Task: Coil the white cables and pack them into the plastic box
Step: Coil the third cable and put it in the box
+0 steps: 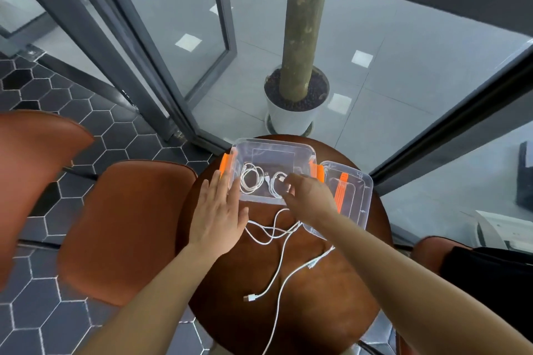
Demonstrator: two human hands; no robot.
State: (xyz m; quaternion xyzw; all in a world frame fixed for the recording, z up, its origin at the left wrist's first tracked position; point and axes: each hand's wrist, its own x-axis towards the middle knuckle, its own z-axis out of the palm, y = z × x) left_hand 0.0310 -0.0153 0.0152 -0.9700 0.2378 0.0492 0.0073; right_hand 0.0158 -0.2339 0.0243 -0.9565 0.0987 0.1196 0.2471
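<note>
Hands at box, lid perhaps touching.

Soft, even daylight is coming through the glass panels in the upper half of the frame, keeping the scene bright without hard shadows. Pale square patches of reflected light are showing on the glossy grey floor at upper right. The plastic box at centre is catching faint white glare along its rim. Wide-angle distortion is bending the dark door frames at upper left. The brown chair at the left edge is smearing into blur, and the right hand is looking soft at its fingertips.
</note>
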